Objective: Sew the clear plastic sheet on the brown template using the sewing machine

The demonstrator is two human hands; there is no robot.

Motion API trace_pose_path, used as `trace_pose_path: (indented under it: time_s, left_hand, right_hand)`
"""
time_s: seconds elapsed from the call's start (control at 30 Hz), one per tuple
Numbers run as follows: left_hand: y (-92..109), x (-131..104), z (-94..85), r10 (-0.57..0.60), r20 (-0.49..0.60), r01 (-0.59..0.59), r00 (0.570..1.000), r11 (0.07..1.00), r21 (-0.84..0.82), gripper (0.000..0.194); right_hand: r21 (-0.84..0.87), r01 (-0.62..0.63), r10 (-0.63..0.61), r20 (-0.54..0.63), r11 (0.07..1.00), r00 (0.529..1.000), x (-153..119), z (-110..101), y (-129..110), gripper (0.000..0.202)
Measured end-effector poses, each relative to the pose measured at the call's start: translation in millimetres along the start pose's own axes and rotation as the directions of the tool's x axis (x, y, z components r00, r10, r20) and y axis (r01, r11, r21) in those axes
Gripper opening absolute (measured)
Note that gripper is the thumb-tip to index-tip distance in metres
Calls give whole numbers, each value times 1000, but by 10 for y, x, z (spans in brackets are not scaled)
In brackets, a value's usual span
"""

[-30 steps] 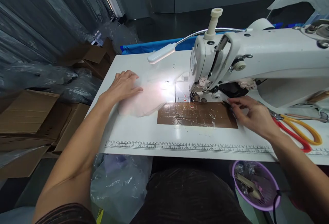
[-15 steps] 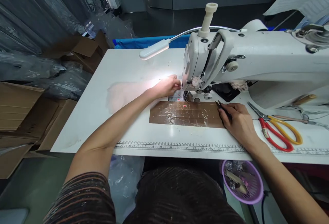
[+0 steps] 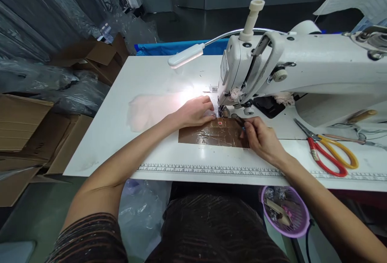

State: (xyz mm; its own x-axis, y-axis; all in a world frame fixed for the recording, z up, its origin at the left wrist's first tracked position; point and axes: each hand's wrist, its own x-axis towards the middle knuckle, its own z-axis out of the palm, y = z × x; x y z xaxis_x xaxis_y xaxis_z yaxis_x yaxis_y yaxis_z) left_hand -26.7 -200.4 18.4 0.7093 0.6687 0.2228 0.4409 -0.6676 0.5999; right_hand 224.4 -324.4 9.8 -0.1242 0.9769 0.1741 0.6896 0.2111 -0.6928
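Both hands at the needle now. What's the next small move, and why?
Probably slide the work a little further under the presser foot. The left hand presses flat beside the foot, the right hand pinches a thin dark tool on the brown taped patch, and the lamp lights that spot.

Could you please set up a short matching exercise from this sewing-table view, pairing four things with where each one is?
Things:
1. left hand
2. right hand
3. scissors
4. purple basket

Places:
A. below the table's front edge, on the right
B. flat on the table, right of both hands
C. at the left of the needle area, by the brown taped panel's upper edge
D. on the brown taped panel's right end, pinching a small dark tool

Pairs: 1-C, 2-D, 3-B, 4-A
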Motion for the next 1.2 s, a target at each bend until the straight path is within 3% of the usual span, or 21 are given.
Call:
trace_pose_path:
  time_s: [0.2,0.33,0.53,0.87,0.93,1.07,1.2]
  left_hand:
    - [-24,-50,26,-46,29,32,999,927,374,19]
    - [83,-266,4,-77,-16,74,997,841,536,20]
    - [120,-477,55,-45,-76,72,996,915,396,18]
    - [113,-488,81,-96,-211,137,973,973,187,14]
    - [113,-484,79,-147,-298,199,943,968,150,14]
    - [105,-472,70,-270,-469,342,841,937,75,16]
    - [91,-487,62,-282,-482,364,829,927,85,16]
  right_hand:
    - [-338,220,-221,35,915,975,16,138,-122,44]
    - [-611,191,-167,96,768,981,95,254,-242,43]
    - [-753,170,-28,197,635,980,288,374,-435,43]
    - [-740,127,28,194,660,981,352,494,-485,42]
    - [-749,116,27,176,653,984,343,503,-464,43]
    - [-755,104,36,167,647,985,338,510,-464,43]
    - [-751,109,39,177,651,983,344,524,-498,42]
